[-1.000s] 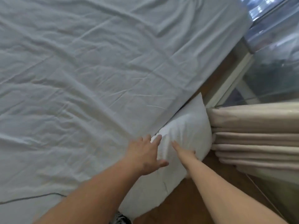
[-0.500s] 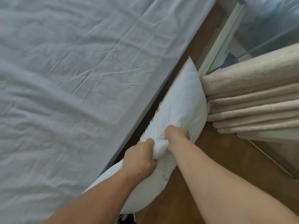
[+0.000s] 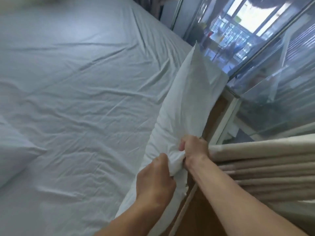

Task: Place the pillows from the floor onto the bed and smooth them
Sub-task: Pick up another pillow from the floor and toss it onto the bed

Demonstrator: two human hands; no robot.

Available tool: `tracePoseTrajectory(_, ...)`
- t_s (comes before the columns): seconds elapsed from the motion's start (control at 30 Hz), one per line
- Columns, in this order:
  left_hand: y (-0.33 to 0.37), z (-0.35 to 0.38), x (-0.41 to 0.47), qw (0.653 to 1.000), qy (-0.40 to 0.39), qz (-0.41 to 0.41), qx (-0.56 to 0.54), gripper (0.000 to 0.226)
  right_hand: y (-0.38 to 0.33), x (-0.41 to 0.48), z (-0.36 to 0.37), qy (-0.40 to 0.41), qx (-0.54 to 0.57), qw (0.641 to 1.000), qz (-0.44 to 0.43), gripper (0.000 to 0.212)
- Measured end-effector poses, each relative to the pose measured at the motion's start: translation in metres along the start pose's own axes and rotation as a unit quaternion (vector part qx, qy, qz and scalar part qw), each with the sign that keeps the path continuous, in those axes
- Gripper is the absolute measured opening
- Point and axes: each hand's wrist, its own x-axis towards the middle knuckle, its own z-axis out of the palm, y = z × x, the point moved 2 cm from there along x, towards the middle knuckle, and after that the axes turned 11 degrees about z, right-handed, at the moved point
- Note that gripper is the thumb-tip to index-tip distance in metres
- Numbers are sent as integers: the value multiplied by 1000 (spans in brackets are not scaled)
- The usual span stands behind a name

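White pillow [image 3: 185, 106], lifted on edge over the bed's side, its far corner pointing away from my hands. My left hand [image 3: 156, 180] and right hand [image 3: 193, 148] are each clenched on a bunch of its casing, close together, so the filling hangs evenly. Left of my hands: the wrinkled bed sheet [image 3: 81, 86]. Right: the folded beige curtain [image 3: 262, 166].

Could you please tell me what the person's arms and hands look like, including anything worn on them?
Both forearms are bare, with no sleeves in view. The left hand and right hand have no gloves, rings, watch or bracelet that can be seen.
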Motion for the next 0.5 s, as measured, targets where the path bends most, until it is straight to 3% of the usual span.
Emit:
tracePoseTrajectory(0.17,-9,-130,20,992,98,-9,76,22,-60,-78,96,-178,58,981,-51,31)
tracePoseTrajectory(0.3,-37,-174,31,989,79,-27,120,31,-51,-84,161,-282,48,958,8,30)
tracePoseTrajectory(0.43,-94,-157,45,996,-6,-63,58,30,-9,-25,199,-189,-140,972,11,28)
tracePoseTrajectory(0.5,-145,-149,49,993,4,-104,55,35,9,2,218,-93,-287,952,-56,20)
